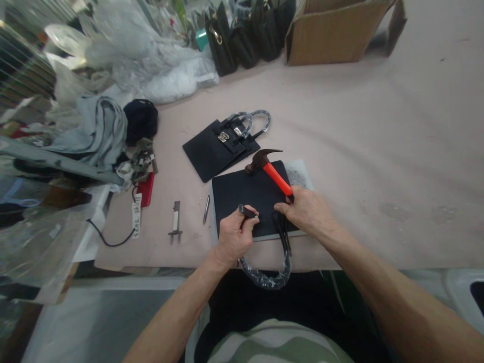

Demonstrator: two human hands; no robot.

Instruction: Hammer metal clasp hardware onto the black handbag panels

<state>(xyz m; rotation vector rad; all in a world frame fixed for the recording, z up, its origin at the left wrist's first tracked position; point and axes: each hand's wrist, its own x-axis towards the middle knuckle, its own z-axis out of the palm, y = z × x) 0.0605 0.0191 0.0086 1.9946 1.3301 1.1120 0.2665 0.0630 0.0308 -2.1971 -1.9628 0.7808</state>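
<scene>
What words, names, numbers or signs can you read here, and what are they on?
None can be read clearly.
White narrow paper strip: dark marks, too blurred to read.
Shiny metal clasps on flat black bag panels: too small to tell whether they carry letters.
Orange-handled claw hammer: I see no writing.

Top (280, 345) pale with wavy green bands; dark clothing (230, 300) over lap; forearms (189, 300) bare
</scene>
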